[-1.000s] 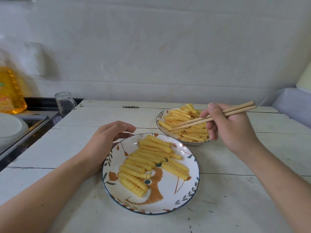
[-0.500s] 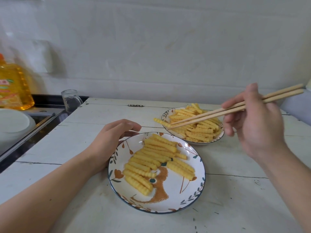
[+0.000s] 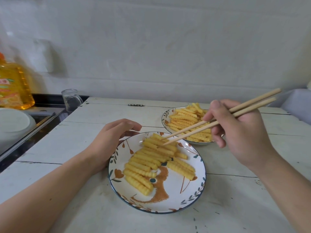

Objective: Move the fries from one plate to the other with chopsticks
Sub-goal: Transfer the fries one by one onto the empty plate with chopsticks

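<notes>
A patterned near plate (image 3: 178, 201) in front of me carries several crinkle-cut fries (image 3: 148, 161) in rows. Behind it to the right, a far plate (image 3: 165, 116) is heaped with more fries (image 3: 186, 119). My right hand (image 3: 239, 132) grips wooden chopsticks (image 3: 218, 119); their tips rest on the fries at the back of the near plate. Whether a fry is pinched between the tips I cannot tell. My left hand (image 3: 111, 140) rests on the table with its fingers curled against the near plate's left rim.
The white plank table (image 3: 70, 142) ends at a dark counter on the left with a white bowl (image 3: 13, 121), a yellow oil bottle (image 3: 13, 84) and a clear glass cup (image 3: 71, 100). A white wall stands behind. A grey cushion (image 3: 297, 105) sits at the far right.
The chopsticks lifted a fry from the far plate, carried it left and came down onto the back of the near plate. My left hand stayed at the rim.
</notes>
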